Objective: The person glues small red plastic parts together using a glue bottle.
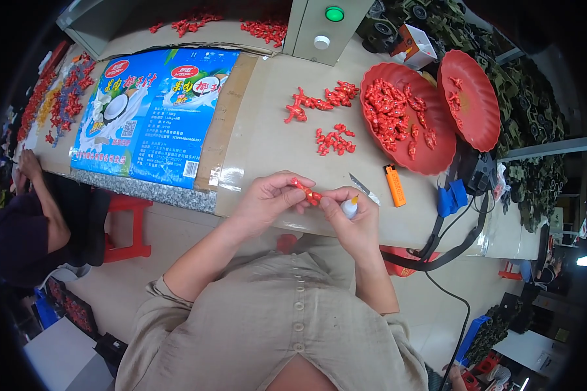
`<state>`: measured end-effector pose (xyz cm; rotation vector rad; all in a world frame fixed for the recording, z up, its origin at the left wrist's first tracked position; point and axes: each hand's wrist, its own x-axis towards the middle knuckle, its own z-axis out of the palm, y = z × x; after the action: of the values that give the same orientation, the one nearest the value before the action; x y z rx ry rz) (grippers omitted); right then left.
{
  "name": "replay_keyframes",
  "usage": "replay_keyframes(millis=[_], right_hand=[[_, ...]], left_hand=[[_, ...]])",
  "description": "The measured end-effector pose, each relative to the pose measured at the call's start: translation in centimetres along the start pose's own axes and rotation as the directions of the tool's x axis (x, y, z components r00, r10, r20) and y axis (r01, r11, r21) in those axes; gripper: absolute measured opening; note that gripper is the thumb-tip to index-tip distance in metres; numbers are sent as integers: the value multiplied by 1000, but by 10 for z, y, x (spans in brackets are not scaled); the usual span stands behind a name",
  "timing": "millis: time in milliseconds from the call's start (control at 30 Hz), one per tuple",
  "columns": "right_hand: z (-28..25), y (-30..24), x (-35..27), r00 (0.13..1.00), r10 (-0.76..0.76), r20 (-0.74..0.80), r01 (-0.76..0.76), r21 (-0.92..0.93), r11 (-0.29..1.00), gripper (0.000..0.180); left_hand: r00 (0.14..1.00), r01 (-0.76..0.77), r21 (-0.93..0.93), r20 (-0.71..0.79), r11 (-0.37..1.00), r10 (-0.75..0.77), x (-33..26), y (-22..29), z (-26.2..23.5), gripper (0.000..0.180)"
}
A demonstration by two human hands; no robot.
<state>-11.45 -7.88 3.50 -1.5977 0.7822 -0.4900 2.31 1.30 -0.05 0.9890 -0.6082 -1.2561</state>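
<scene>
My left hand (267, 201) pinches one end of a small glossy red figure with gold spots (306, 191), just over the table's near edge. At the figure's other end, my right hand (357, 225) has its thumb and fingertips closed. Tucked in that same right hand is a small white glue bottle (349, 208) with a yellow tip. Beyond the hands lie a loose pile of red pieces (336, 141) and a row of red figures (319, 102). A utility knife (364, 189) and an orange lighter (394, 186) rest to the right.
A scalloped red plate (388, 68) holds many red pieces; a second red plate (482, 104) overlaps it. Flattened blue printed cardboard (153, 117) covers the table's left side. A grey metal post (323, 29) stands behind. Black straps (430, 251) hang at the right edge. Another person's arm (49, 202) is at far left.
</scene>
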Motion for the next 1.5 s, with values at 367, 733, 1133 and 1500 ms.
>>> replay_keyframes(millis=[367, 733, 1133, 1500], right_hand=[[-4, 3, 5, 997, 55, 59, -64, 160, 985, 7], [-6, -1, 2, 1000, 13, 25, -16, 122, 992, 5], [-9, -2, 4, 979, -194, 56, 198, -64, 978, 8], [-13, -5, 11, 961, -228, 157, 248, -129, 960, 10]], left_hand=[[998, 55, -4, -24, 998, -55, 0, -2, 0, 20], [1000, -17, -29, -5, 999, 17, 0, -3, -2, 19], [1000, -13, -20, 0, 1000, 13, 1, -3, -2, 18], [1000, -5, -26, 4, 1000, 5, 0, -2, -2, 22]])
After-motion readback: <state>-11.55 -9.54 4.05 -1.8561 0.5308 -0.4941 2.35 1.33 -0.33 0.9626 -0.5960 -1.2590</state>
